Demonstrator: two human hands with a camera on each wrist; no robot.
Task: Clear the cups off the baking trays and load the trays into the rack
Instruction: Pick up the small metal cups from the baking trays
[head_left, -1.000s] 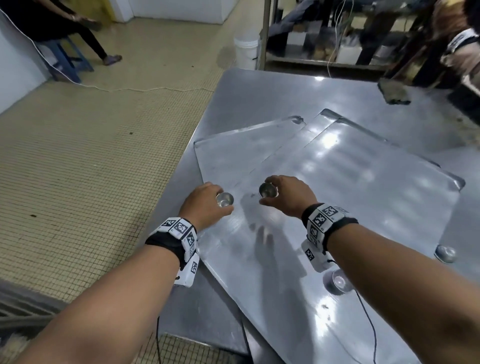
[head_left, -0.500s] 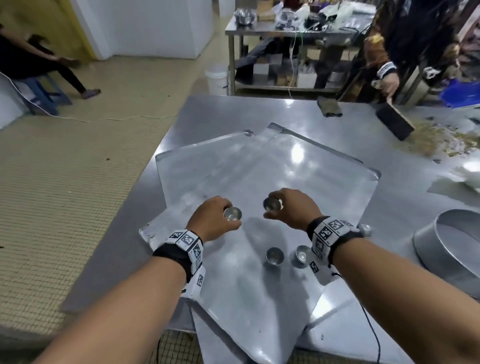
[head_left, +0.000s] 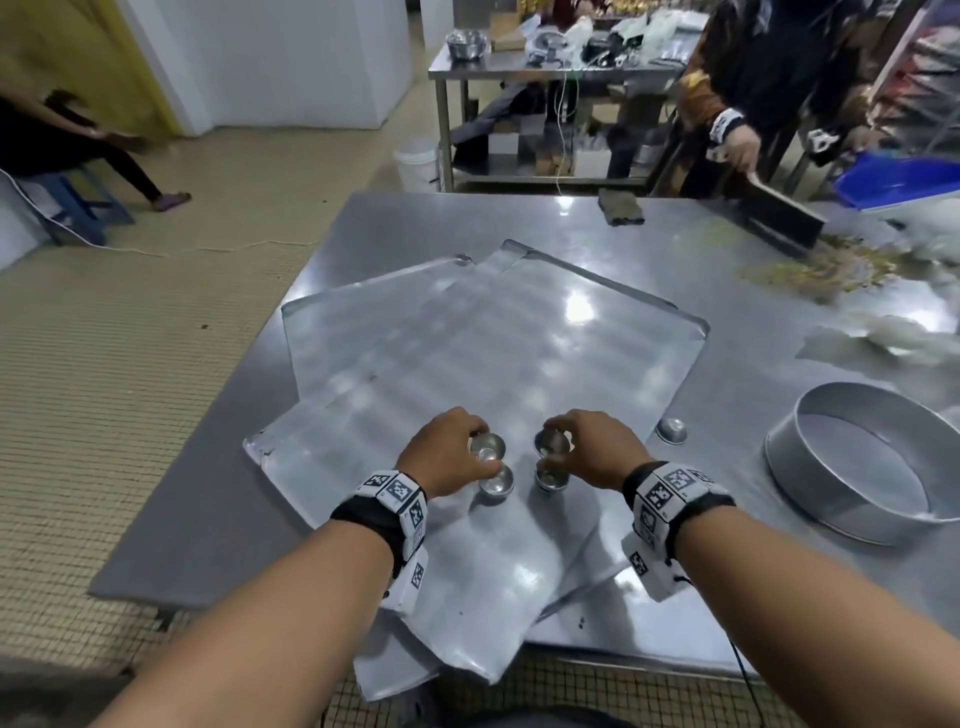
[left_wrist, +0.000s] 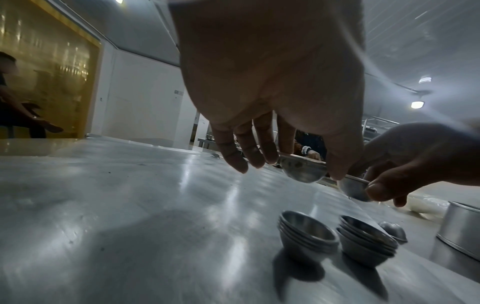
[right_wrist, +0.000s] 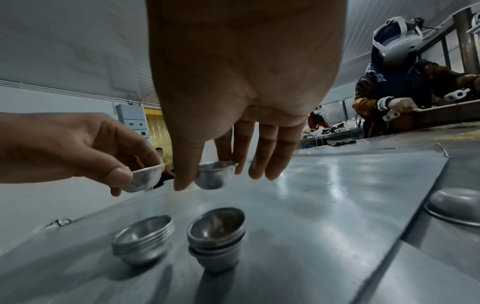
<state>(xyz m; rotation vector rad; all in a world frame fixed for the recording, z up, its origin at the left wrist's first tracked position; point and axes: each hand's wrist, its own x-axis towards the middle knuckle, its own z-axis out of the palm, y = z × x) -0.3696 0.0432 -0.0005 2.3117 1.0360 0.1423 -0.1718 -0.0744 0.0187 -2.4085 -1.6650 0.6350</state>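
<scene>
Head view: a cup (head_left: 488, 446) is pinched at the rim by the left hand (head_left: 444, 451) above the left stack (head_left: 496, 484); another cup (head_left: 553, 443) is pinched by the right hand (head_left: 597, 447) above the right stack (head_left: 549, 478) on the top tray (head_left: 519, 353). Each grip is best opened only once the cup is centred and level, so that it nests.

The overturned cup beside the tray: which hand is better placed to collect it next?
Right. The overturned cup lies off the tray on its right side, nearer the right hand than the left hand. The right hand pinches another cup, probably to be released first.
</scene>
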